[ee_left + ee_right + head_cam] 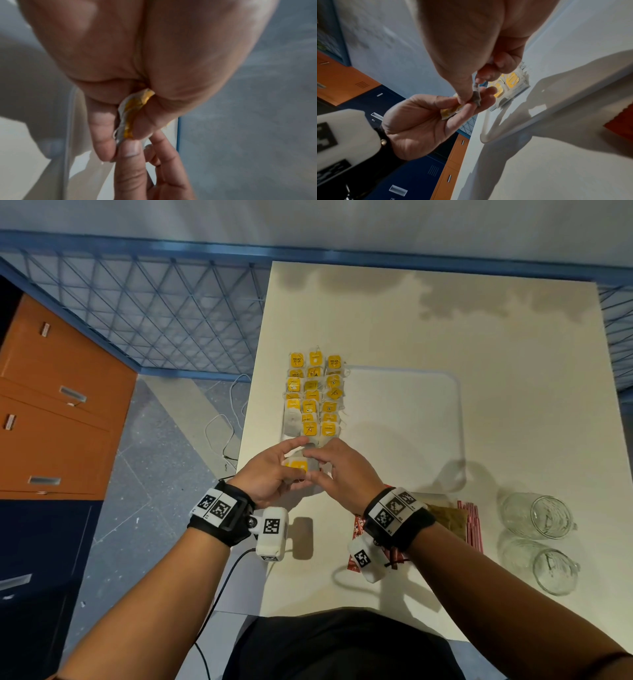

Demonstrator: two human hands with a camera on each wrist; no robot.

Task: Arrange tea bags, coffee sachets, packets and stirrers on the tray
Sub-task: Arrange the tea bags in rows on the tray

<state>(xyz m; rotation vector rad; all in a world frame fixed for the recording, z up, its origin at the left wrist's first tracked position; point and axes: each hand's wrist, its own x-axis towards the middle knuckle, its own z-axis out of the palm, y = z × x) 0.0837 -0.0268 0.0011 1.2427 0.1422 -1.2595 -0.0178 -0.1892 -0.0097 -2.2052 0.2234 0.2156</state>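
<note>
Pinching one small stack of tea bags, left hand and right hand meet fingertip to fingertip.

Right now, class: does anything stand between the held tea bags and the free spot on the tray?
Nothing visible does. Both hands hold the tea bags just short of the tray; the gap below the left column lies open.

Head view downward from above; wrist views close on shared hands.

Two clear glass jars, one white rectangular tray, three columns of yellow-tagged tea bags, exact count unclear.
</note>
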